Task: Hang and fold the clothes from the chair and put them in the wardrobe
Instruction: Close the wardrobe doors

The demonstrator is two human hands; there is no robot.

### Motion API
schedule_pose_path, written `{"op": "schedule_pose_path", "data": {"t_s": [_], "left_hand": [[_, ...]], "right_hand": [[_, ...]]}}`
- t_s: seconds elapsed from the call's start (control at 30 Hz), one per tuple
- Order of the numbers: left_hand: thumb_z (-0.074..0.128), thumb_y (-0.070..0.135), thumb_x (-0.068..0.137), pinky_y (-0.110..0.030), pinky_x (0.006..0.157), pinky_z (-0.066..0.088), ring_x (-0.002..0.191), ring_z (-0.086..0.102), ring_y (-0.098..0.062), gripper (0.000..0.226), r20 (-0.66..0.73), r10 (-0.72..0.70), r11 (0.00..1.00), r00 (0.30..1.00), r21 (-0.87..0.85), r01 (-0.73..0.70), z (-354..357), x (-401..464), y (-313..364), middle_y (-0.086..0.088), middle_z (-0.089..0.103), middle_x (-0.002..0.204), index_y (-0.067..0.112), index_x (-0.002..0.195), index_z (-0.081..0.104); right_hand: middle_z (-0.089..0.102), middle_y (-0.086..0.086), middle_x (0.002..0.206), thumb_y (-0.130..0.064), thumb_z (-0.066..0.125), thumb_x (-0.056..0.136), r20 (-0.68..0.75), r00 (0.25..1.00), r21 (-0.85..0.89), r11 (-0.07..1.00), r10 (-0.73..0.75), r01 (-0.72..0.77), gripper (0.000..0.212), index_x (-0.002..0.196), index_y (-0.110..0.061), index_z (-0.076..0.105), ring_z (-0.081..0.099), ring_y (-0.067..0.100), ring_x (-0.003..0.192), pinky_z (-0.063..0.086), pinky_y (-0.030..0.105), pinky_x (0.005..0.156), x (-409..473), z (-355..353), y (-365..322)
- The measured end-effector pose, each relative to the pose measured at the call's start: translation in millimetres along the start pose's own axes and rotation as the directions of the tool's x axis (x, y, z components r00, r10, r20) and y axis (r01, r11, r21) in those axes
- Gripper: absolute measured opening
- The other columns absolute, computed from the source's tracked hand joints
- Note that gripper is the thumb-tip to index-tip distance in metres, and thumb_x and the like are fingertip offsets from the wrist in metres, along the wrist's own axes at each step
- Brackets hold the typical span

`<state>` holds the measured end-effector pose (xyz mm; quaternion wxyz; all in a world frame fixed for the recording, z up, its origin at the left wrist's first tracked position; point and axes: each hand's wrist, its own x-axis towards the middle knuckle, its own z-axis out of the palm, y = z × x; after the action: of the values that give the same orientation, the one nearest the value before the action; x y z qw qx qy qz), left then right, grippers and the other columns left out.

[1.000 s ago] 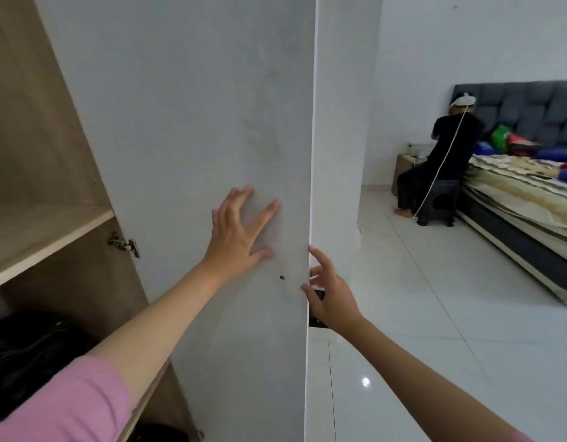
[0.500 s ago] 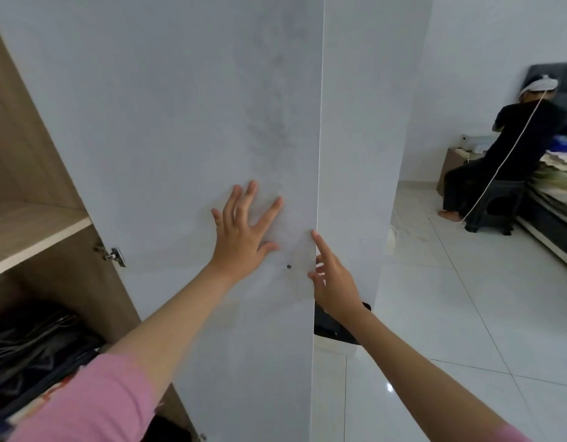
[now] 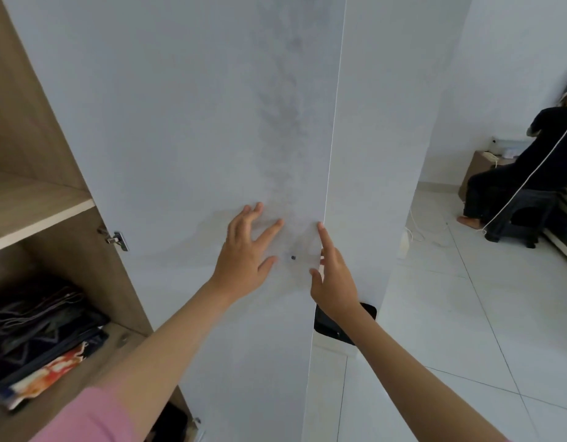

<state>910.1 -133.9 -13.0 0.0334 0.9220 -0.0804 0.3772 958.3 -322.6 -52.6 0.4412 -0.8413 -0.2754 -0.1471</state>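
Swung further across the view within the last second, the white wardrobe door [image 3: 186,154], hiding more of the room and leaving the seated person [image 3: 527,173] at the far right edge. Left hand [image 3: 247,250] lay flat against the door's inner face, fingers spread. Right hand [image 3: 331,275] sat at the door's free edge, forefinger straight along it, other fingers hidden behind, so grip impossible to tell. Folded clothes [image 3: 43,339] already stacked on the lower shelf [image 3: 94,374] at left; upper shelf [image 3: 30,208] above them. Likely a closing push, suggesting the storing part was near its end. No chair in view.
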Motion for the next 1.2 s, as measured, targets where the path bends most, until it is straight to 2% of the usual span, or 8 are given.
{"op": "schedule_pose_path", "data": {"t_s": [0.07,0.17,0.3,0.43,0.57,0.83,1.07,1.2], "left_hand": [[0.069,0.028,0.082,-0.042,0.087,0.053,0.127,0.041,-0.032,0.066,0.075,-0.052,0.995,0.996,-0.08,0.058,-6,-26,2,-0.014,0.031,0.144,0.023,0.141,0.04],[0.061,0.031,0.088,-0.027,0.073,0.051,0.115,0.055,-0.02,0.063,0.145,-0.295,0.935,0.944,-0.158,0.317,-20,-73,3,-0.003,0.031,0.145,0.025,0.144,0.034],[0.058,0.032,0.089,-0.029,0.09,0.048,0.117,0.049,-0.012,0.06,0.161,-0.515,0.804,0.842,-0.251,0.539,-53,-142,4,0.002,0.038,0.137,0.022,0.144,0.034],[0.06,0.031,0.09,-0.023,0.095,0.042,0.12,0.05,-0.011,0.057,0.118,-0.725,0.645,0.679,-0.23,0.729,-102,-221,16,0.004,0.045,0.135,0.021,0.142,0.038],[0.062,0.028,0.088,-0.035,0.099,0.045,0.12,0.051,-0.015,0.059,0.033,-0.863,0.495,0.504,-0.148,0.856,-161,-309,41,0.0,0.049,0.135,0.019,0.141,0.038],[0.064,0.021,0.087,-0.029,0.087,0.05,0.098,0.059,-0.017,0.041,-0.212,-0.976,0.084,0.053,-0.136,0.987,-284,-454,172,-0.004,0.058,0.117,0.013,0.126,0.052],[0.061,0.025,0.088,-0.021,0.074,0.049,0.084,0.062,-0.009,0.028,-0.412,-0.839,-0.275,-0.356,-0.243,0.93,-363,-555,341,0.004,0.062,0.102,0.02,0.116,0.057],[0.06,0.022,0.088,-0.021,0.074,0.047,0.085,0.062,-0.012,0.025,-0.527,-0.666,-0.423,-0.527,-0.315,0.85,-392,-608,433,0.001,0.064,0.1,0.016,0.112,0.059]], "right_hand": [[0.044,0.007,0.124,-0.006,0.057,0.087,-0.045,0.999,-0.068,0.998,0.011,-0.014,0.094,0.146,-0.048,-0.004,0.05,0.025,0.106,0.051,0.036,0.078,-12,8,-12],[0.023,0.017,0.149,-0.015,0.059,0.087,-0.091,0.995,-0.182,0.981,0.049,-0.065,0.078,0.148,-0.035,0.014,0.033,0.036,0.133,0.04,0.048,0.103,-34,27,-32],[0.02,0.015,0.153,-0.02,0.059,0.088,-0.081,0.988,-0.063,0.989,0.129,-0.134,0.06,0.143,-0.022,0.035,0.027,0.036,0.138,0.033,0.051,0.108,-71,57,-69],[0.039,0.007,0.144,-0.018,0.057,0.09,0.107,0.985,0.203,0.967,0.135,-0.154,0.053,0.14,-0.016,0.039,0.035,0.025,0.135,0.035,0.039,0.109,-130,89,-113],[0.045,0.003,0.137,-0.017,0.056,0.091,0.374,0.927,0.301,0.941,0.034,-0.156,0.049,0.139,-0.016,0.041,0.04,0.019,0.129,0.031,0.023,0.101,-205,112,-165],[0.065,0.003,0.113,-0.029,0.049,0.084,0.687,0.652,0.423,0.906,-0.322,0.002,0.038,0.116,-0.015,0.063,0.056,0.022,0.111,0.048,0.04,0.094,-372,106,-244],[0.066,0.004,0.112,-0.013,0.058,0.089,0.738,0.274,0.615,0.782,-0.616,0.101,0.025,0.113,-0.011,0.065,0.058,0.017,0.107,0.044,0.025,0.095,-533,50,-297],[0.067,0.003,0.106,-0.013,0.059,0.088,0.672,0.008,0.735,0.668,-0.741,0.119,0.022,0.109,-0.012,0.065,0.06,0.016,0.1,0.043,0.022,0.087,-619,19,-325]]}}
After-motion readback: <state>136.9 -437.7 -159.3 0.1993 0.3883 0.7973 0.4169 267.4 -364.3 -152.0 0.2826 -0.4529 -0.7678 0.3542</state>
